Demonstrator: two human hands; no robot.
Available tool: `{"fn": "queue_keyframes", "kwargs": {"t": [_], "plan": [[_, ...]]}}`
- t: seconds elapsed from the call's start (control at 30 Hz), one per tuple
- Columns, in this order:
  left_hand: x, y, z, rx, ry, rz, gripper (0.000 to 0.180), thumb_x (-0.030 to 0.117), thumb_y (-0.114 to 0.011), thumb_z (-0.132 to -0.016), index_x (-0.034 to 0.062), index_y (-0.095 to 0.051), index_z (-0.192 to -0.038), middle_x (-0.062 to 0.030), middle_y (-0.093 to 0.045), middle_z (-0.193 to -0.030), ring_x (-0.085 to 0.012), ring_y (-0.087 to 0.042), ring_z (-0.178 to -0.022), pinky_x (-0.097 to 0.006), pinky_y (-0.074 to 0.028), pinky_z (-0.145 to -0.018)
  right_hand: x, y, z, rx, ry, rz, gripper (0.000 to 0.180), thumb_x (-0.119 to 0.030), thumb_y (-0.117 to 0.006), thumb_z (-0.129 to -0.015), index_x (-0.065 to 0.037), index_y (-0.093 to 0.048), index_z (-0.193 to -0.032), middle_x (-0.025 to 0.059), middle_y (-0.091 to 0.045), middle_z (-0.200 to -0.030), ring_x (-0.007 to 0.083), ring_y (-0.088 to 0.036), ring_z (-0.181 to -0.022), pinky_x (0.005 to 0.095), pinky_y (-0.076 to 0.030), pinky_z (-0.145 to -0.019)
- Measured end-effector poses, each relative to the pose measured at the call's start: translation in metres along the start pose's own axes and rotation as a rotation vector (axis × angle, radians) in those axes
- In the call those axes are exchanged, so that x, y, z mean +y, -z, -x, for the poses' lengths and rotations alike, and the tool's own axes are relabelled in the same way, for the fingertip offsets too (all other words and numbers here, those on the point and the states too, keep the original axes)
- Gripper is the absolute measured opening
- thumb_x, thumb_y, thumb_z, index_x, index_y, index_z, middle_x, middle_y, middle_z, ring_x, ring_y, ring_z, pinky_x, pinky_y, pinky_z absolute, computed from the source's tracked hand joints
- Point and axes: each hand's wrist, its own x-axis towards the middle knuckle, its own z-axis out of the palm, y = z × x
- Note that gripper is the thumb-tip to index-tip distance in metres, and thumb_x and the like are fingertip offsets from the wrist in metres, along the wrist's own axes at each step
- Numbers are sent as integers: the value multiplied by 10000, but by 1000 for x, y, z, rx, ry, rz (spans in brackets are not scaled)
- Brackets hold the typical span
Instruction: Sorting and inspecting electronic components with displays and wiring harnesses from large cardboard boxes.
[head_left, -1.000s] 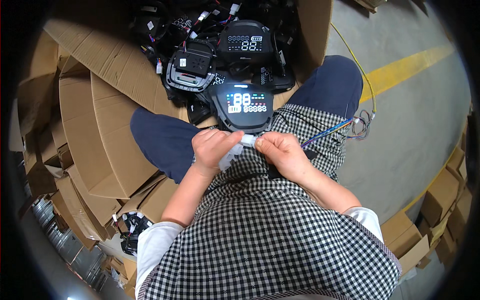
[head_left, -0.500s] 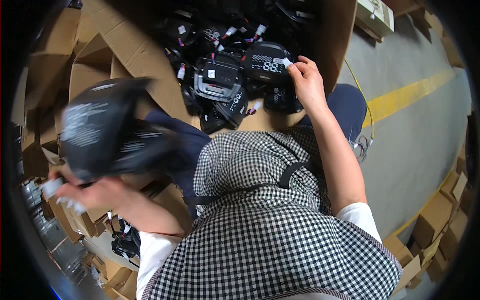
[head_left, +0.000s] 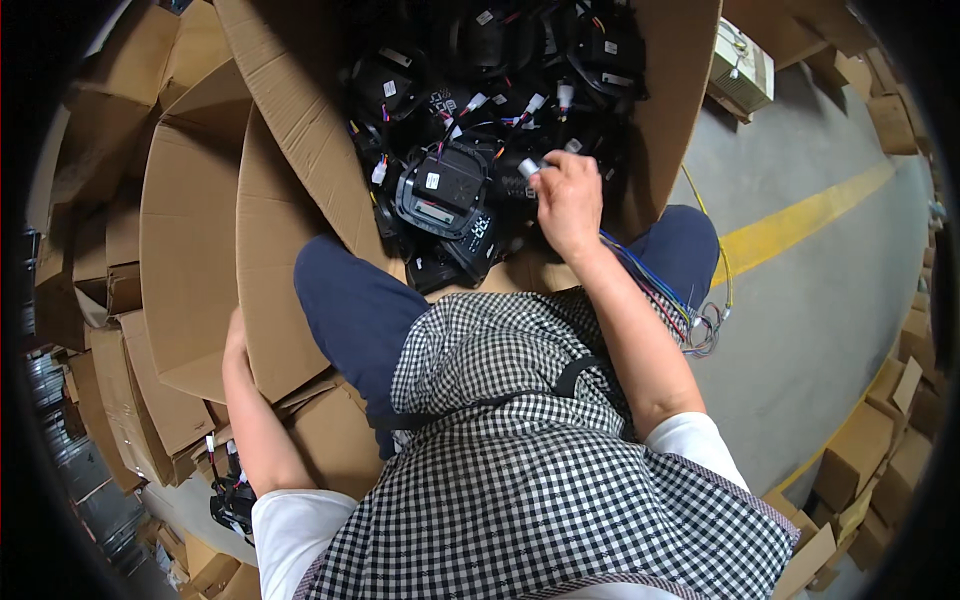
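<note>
My right hand (head_left: 570, 200) is over the large carton of black electronic display units. Its fingers are closed in a pinch on a small white connector (head_left: 529, 168). Just left of it lies a black display unit (head_left: 445, 185) with its back up, resting on another unit whose lit-looking digits (head_left: 478, 232) show. More white plugs on coloured wires, such as a plug (head_left: 475, 102), stick up among the units. My left hand (head_left: 236, 335) reaches down into the open carton on the left. A cardboard flap (head_left: 290, 250) hides its fingers and anything in them.
The large carton's right wall (head_left: 675, 100) stands beside my right knee. A bundle of coloured wires (head_left: 650, 275) hangs by my right forearm. On the floor to the right runs a yellow stripe (head_left: 810, 215). A pale metal box (head_left: 742, 70) sits beyond. Cardboard boxes (head_left: 865, 430) line the right side.
The black unit in my left hand has gone from sight, and that hand has moved behind the flap. My right hand has shifted left and slightly down, and the view has shifted.
</note>
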Motion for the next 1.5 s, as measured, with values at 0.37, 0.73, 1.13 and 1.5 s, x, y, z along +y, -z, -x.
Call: {"fn": "queue_keyframes", "kwargs": {"t": [0.37, 0.73, 1.13, 1.5], "plan": [[202, -125, 127, -115, -693, 146, 400, 257, -487, -1008, 7, -515, -1319, -114, -569, -1278, -190, -517, -1180, -318, -382, -1005, -33, 101, -43, -485, 617, -575, 133, -99, -704, -540, -66, -637, -651, 104, -598, -761, 315, -574, -805, 400, -464, -705], [173, -259, 161, -609, -573, 825, 309, 212, -509, -1005, -16, -512, -1214, -46, -575, -952, -115, -527, -887, -248, -424, -830, -52, 30, 7, -921, 630, -356, 279, -288, -672, -795, -16, -715, -747, 110, -653, -998, 320, -541, -1057, 394, -448, -900], [135, -213, 156, -670, -349, 361, 279, 197, -500, -1002, -7, -596, -1165, -14, -615, -971, -80, -558, -832, -220, -464, -760, -95, 32, 42, -660, -248, -480, 188, -195, -597, -873, -31, -633, -788, 196, -626, -700, 404, -624, -669, 476, -492, -599], [128, -204, 168, -648, -767, 41, 225, 172, -520, -968, -7, -655, -985, -97, -634, -833, -221, -587, -770, -319, -462, -713, -97, 37, 31, -1140, 52, -375, 207, -252, -581, -889, -69, -666, -847, 184, -645, -743, 377, -641, -760, 481, -490, -673]]}}
